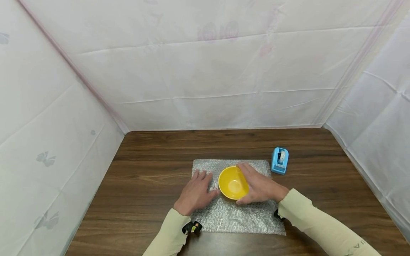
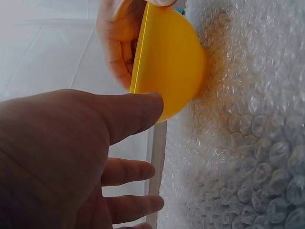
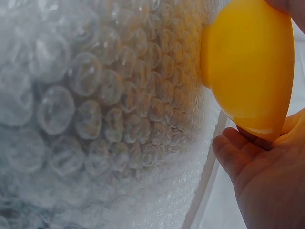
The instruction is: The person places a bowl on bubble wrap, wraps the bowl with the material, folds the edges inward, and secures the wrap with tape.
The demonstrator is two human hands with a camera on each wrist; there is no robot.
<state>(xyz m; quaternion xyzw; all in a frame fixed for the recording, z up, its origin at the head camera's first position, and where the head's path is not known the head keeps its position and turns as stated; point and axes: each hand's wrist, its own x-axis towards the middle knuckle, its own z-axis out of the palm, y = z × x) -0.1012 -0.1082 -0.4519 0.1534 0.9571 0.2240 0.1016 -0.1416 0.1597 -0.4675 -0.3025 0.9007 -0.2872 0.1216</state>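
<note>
A yellow bowl stands upright on a sheet of bubble wrap, its foot against the bubbles in both wrist views. My right hand grips the bowl by its right side, fingers at the far rim and thumb at the near rim. The left hand lies over the wrap's left part with fingers spread and straight. Its thumb reaches toward the bowl and overlaps the outer wall in the left wrist view. Fingers of the right hand curl under the rim in the right wrist view.
A blue tape dispenser with a roll in it stands just past the wrap's right far corner. The dark wooden table is bordered by white sheeting at the back and both sides.
</note>
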